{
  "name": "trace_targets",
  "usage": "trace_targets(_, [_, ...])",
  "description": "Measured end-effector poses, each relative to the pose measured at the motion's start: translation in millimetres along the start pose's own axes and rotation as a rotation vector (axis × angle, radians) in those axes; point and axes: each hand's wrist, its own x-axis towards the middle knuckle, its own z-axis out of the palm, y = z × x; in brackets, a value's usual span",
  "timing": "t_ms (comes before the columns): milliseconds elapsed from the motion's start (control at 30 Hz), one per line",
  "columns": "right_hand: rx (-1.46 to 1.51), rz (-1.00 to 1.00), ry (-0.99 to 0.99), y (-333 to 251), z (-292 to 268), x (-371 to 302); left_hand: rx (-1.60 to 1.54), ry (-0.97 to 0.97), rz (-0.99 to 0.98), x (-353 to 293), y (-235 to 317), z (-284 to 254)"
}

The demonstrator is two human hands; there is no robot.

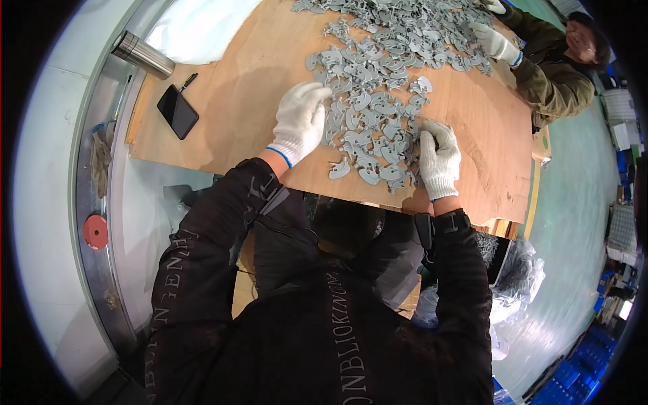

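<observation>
A spread of small flat grey curved parts (378,125) lies on the wooden tabletop (236,88) in front of me. My left hand (300,120), in a white knitted glove, is at the left edge of the spread. Its fingers are stretched toward the parts, and I see nothing held in them. At the right edge, my right hand (440,158), gloved the same way, rests cupped beside the parts. Thumb and fingers stand a little apart there, with no part visible between them. A single part (339,169) lies slightly apart at the near edge.
A larger heap of grey parts (418,34) covers the far side. A co-worker's gloved hand (496,44) reaches in from the far right. On the left are a black phone (177,111), a pen (188,82), a steel flask (143,54) and a white sheet (196,30).
</observation>
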Motion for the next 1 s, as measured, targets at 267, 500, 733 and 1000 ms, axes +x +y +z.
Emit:
trace_targets(267, [0.047,0.031,0.027,3,1,0,-0.078,-0.008,0.036,-11,-10,-12])
trace_targets(500, [0.062,0.090,0.004,4,1,-1,-0.029,0.089,-0.079,-14,-4,-9])
trace_targets(733, [0.300,0.234,0.074,17,-6,-5,-0.079,-0.040,-0.024,-13,1,-9])
trace_targets(1000, [-0.425,-0.083,-0.043,6,-32,-56,0.139,-0.194,0.126,-31,39,-28])
